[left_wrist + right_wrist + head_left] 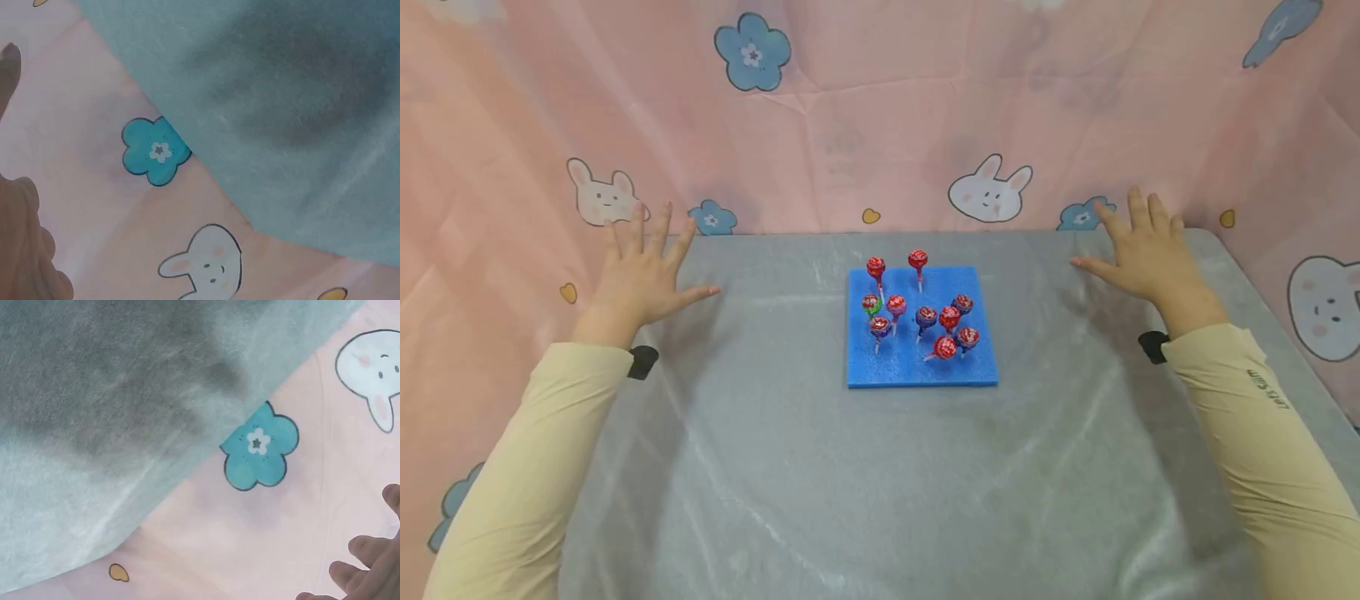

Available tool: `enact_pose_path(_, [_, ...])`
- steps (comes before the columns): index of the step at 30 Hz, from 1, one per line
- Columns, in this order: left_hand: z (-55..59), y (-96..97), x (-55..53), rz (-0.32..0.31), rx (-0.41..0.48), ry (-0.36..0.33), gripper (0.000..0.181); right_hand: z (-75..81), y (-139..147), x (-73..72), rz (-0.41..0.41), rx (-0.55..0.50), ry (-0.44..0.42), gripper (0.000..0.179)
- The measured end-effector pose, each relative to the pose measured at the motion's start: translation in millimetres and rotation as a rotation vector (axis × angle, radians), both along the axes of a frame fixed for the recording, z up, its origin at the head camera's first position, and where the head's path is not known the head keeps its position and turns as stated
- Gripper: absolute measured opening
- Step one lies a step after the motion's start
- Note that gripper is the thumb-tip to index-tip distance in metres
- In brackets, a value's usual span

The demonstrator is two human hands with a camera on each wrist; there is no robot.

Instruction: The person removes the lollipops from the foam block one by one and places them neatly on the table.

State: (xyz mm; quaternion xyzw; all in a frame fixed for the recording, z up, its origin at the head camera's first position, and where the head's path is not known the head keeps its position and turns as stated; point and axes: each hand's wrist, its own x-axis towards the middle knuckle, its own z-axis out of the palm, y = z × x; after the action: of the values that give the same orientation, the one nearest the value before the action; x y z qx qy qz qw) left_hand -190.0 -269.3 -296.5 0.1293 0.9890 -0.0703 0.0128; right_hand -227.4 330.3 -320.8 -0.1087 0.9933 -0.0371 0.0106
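Both hands are raised over the far part of the table, fingers spread, holding nothing. My left hand (643,279) is at the left, its thumb pointing inward; part of it shows at the left edge of the left wrist view. The right hand (1146,254) is at the right, with fingers (369,550) in the lower right of the right wrist view. Between the hands, well apart from both, lies a blue foam board (910,371). Several wrapped lollipops stand in it on white sticks, some tilted, among them a red lollipop (918,259) and a green one (871,304).
The table (850,483) has a grey cloth cover with faint creases. A pink curtain (880,125) printed with rabbits and blue flowers hangs along the back and sides. A dark band (642,362) is on the left wrist, another band (1153,347) on the right.
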Motion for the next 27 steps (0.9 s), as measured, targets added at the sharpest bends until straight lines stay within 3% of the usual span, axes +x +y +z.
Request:
enact_pose_path(4, [-6.4,10.4,6.7,0.029,0.025,0.069,0.088,3.2,-5.2,7.4,-0.003,-0.071,0.007,0.090])
enact_pose_path(8, [-19.3,36.1,27.0,0.053,0.153,0.115,0.090,5.5,-18.0,24.2,0.012,-0.228,0.034,0.083])
enact_pose_path(12, [-34.8,69.0,55.9,0.028,0.305,0.050,0.088,-1.6,-38.9,45.6,0.079,-0.431,0.135,0.069])
enact_pose_path(16, [-48.2,102.4,80.1,-0.037,0.398,-0.022,0.084,-13.0,-62.0,66.9,0.109,-0.605,0.163,0.055])
enact_pose_path(21, [-64.7,141.7,93.2,-0.085,0.453,-0.061,0.082,-29.4,-83.9,83.1,0.132,-0.857,0.114,0.037])
enact_pose_path(27, [-85.2,166.7,94.2,-0.106,0.447,-0.104,0.078,-47.1,-101.7,85.8,0.209,-1.066,-0.062,0.026])
